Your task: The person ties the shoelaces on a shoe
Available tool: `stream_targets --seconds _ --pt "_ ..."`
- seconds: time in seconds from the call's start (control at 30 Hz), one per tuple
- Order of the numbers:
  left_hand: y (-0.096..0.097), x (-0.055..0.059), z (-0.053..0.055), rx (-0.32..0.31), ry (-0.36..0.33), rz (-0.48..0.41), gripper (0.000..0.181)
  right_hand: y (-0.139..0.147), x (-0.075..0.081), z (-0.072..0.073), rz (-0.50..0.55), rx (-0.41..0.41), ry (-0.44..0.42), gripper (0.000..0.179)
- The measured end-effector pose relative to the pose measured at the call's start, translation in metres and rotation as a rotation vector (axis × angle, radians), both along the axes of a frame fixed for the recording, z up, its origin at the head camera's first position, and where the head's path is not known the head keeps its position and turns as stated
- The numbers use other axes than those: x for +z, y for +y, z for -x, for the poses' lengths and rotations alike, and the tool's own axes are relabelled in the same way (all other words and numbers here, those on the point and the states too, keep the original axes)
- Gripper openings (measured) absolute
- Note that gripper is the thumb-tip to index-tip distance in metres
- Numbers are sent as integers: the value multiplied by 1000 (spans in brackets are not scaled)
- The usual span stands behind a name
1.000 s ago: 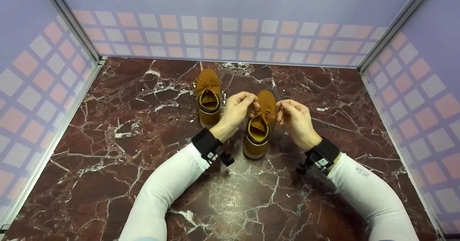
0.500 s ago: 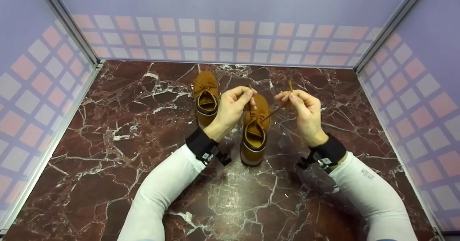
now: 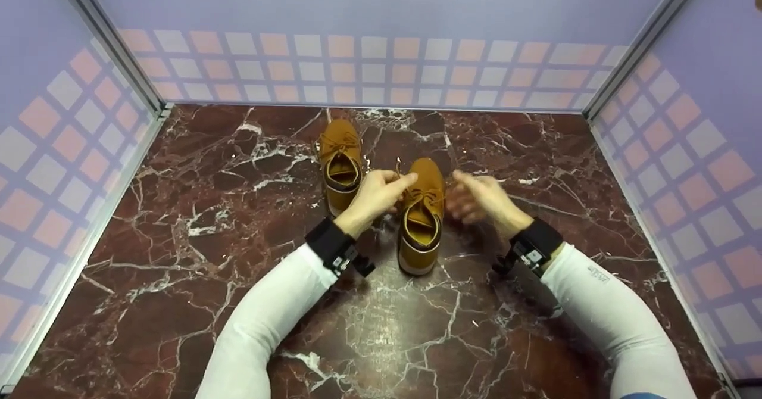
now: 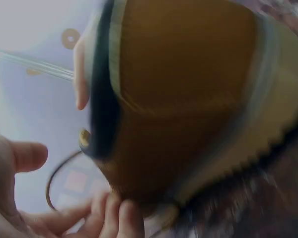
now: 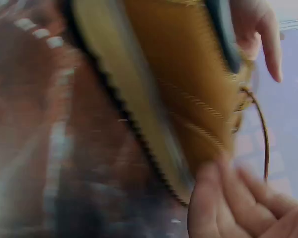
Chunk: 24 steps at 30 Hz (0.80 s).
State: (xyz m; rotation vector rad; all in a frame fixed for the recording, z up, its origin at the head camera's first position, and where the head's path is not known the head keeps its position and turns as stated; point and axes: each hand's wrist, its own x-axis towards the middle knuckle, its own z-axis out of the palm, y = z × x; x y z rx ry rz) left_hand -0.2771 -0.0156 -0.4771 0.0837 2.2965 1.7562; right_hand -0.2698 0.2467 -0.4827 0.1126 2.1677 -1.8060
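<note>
A tan lace-up shoe [image 3: 421,239] stands on the floor, toe pointing away, between my two hands. Beside its left side my left hand [image 3: 379,195] has its thumb apart from the fingers. In the left wrist view those fingers [image 4: 131,218] are at the shoe's side, and a thin brown lace [image 4: 50,186] curves from the top eyelet down to them. At the other side is my right hand [image 3: 482,199], thumb raised and fingers blurred. The right wrist view shows its fingers [image 5: 203,198] near the front side, where another lace [image 5: 265,134] hangs down behind them.
The matching shoe [image 3: 340,196], its lace tied in a bow, stands to the left and a little farther off. Dark red marbled floor [image 3: 238,304] lies all around. Lilac walls [image 3: 381,6] with printed squares enclose it at the back and sides.
Both hands held lace ends half a second ago, the right one pulling its lace up and out. Now both have come down beside the shoe, thumbs and fingers apart.
</note>
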Motion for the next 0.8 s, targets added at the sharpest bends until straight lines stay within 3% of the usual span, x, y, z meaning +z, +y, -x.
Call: stream_targets --seconds 0.1,0.2,0.33,0.47,0.57,0.8 --pt "-3 -7 -1 -6 95 17 30 -4 -6 -2 21 27 -35 45" --pt "-1 -6 -1 -8 180 -36 29 -12 -6 -2 86 -17 22 26" --pt "3 -1 -1 -42 203 -107 31 -21 -4 2 164 -46 29 12" --pt "9 4 -1 -95 226 -106 29 -26 2 3 310 -49 50 20" --pt "13 7 -1 -130 264 -83 27 -26 10 3 347 -36 138 29" --pt "14 12 3 -164 351 3 25 -27 34 3 293 13 365 33"
